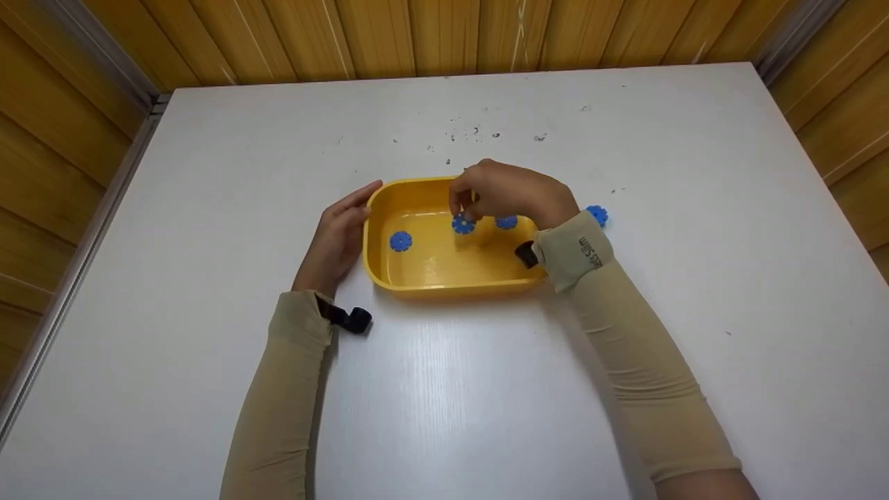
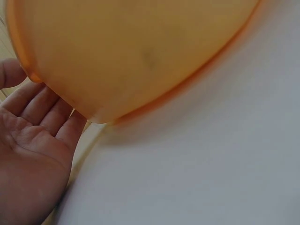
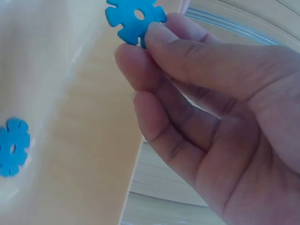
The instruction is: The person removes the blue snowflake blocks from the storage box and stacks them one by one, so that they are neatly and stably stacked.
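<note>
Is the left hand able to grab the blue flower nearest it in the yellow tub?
Probably yes: the left hand is close and nothing covers the blue flower. Only the side of the yellow tub is between them, so the hand must likely reach over.

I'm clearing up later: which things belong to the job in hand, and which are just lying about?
Probably the job:
Pinched blue disc, in the right hand
Yellow bin, left hand touching it
Two blue discs inside it
Blue disc beside it, partly hidden

Seemingly incidental:
Dark specks on the table
Black wrist cameras
</note>
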`<state>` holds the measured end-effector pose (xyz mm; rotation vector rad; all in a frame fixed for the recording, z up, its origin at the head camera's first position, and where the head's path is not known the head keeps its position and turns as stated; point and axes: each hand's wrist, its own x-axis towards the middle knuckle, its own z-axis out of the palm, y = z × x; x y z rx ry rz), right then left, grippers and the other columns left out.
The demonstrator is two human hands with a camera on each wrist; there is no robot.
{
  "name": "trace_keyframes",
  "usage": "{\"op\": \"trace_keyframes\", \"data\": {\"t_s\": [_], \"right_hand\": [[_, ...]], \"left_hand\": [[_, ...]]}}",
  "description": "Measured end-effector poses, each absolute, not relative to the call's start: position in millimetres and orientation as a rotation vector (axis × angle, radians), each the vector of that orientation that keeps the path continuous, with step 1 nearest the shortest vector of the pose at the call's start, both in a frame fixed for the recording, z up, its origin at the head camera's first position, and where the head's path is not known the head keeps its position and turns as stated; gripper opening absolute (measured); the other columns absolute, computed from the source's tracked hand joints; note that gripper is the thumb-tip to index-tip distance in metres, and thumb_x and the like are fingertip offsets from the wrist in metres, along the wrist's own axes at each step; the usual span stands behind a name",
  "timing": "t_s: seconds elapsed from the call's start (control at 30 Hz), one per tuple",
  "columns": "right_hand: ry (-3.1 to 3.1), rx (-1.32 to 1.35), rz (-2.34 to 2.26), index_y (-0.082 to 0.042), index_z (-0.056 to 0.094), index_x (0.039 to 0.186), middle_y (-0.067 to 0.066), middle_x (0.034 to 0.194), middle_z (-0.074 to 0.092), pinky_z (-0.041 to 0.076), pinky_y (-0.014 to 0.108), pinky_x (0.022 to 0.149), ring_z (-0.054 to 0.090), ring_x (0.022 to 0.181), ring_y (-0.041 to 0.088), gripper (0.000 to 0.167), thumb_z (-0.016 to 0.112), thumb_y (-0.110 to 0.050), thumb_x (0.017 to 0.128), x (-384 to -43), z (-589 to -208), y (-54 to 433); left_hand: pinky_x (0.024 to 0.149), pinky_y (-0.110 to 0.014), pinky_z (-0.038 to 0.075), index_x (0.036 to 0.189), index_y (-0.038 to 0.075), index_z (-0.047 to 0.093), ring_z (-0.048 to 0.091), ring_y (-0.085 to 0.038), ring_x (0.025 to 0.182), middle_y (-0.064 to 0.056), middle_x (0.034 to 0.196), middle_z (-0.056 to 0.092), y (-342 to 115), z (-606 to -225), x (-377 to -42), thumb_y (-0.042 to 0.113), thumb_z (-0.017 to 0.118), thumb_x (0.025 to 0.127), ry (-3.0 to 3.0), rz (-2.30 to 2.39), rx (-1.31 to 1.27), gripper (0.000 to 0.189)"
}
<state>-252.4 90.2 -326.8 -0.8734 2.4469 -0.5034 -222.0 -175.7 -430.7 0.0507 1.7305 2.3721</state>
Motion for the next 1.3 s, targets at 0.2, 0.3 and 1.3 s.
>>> {"op": "trace_keyframes", "data": {"t_s": [0.2, 0.3, 1.3], "right_hand": [[2.47, -0.898, -0.562, -0.009, 0.069, 0.103, 0.004, 0.099, 0.068, 0.053, 0.032, 0.082, 0.058, 0.085, 0.022, 0.013, 0.063, -0.009, 0.091, -251.5, -323.2, 103.5], [2.476, -0.884, -0.589, -0.009, 0.069, 0.104, 0.005, 0.1, 0.069, 0.053, 0.032, 0.082, 0.06, 0.085, 0.024, 0.014, 0.062, -0.008, 0.092, -251.1, -322.4, 110.4], [2.662, -0.855, -0.828, -0.004, 0.069, 0.103, 0.008, 0.101, 0.07, 0.058, 0.034, 0.083, 0.064, 0.086, 0.019, 0.015, 0.061, -0.001, 0.09, -240.6, -328.4, 182.2]], "left_hand": [[0.115, -0.032, 0.034, 0.139, 0.008, 0.051, 0.042, -0.016, 0.137, -0.005, 0.15, 0.043, -176.1, -430.4, -222.1, 0.002, 0.045, 0.093, 1.723, 2.375, 0.034, 0.046], [0.115, -0.032, 0.034, 0.14, 0.008, 0.05, 0.042, -0.016, 0.137, -0.004, 0.149, 0.044, -175.7, -430.1, -222.2, 0.003, 0.044, 0.094, 1.726, 2.367, 0.04, 0.047], [0.112, -0.028, 0.037, 0.142, 0.008, 0.046, 0.044, -0.013, 0.136, -0.004, 0.153, 0.04, -176.8, -434.1, -224.4, 0.009, 0.052, 0.093, 1.767, 2.337, 0.035, 0.05]]}}
